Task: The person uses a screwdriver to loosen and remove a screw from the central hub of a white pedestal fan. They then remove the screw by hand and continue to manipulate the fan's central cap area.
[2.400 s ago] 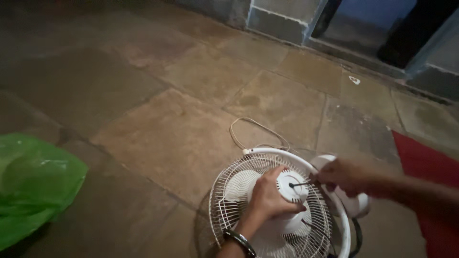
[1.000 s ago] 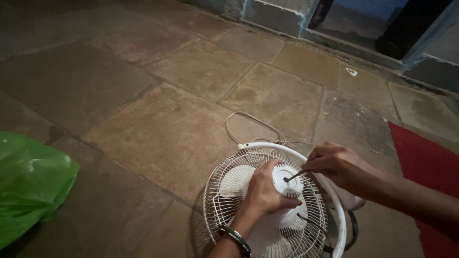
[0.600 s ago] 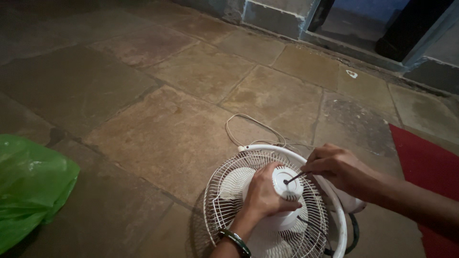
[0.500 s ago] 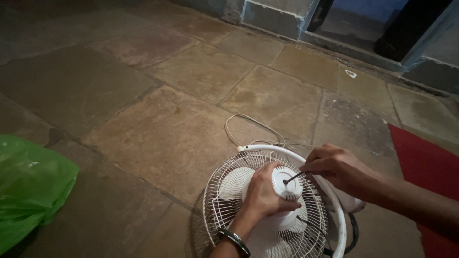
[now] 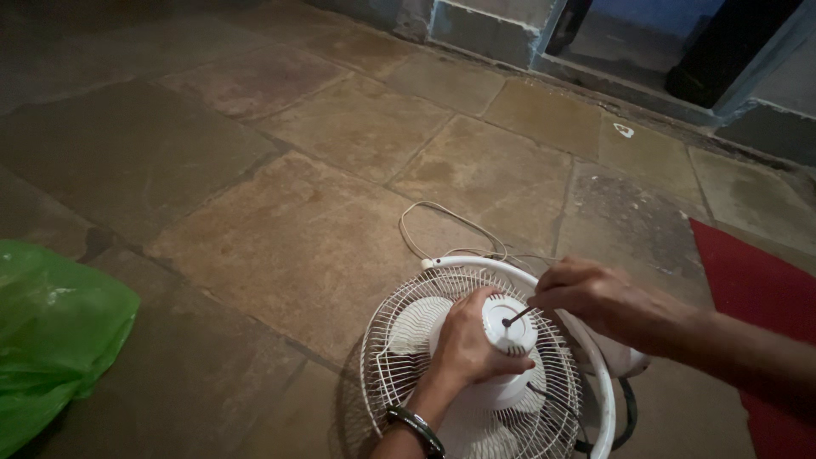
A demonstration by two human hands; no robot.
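Observation:
A white fan lies face down on the stone floor, its wire guard (image 5: 399, 357) facing up around the round white motor housing (image 5: 510, 327). My left hand (image 5: 467, 344) wraps around that housing, a dark bracelet on its wrist. My right hand (image 5: 595, 297) pinches a thin dark screwdriver (image 5: 517, 316), whose tip rests on top of the motor housing. The fan's blades show pale behind the wires.
The fan's pale cord (image 5: 442, 225) loops over the floor behind it. A green plastic bag (image 5: 51, 340) lies at the left. A red mat (image 5: 765, 289) lies at the right. Beyond are a stone step (image 5: 484, 30) and a dark doorway.
Both hands hold nearly the same places on the fan. The view has shifted slightly, and the right hand with the tool sits a little lower on the housing.

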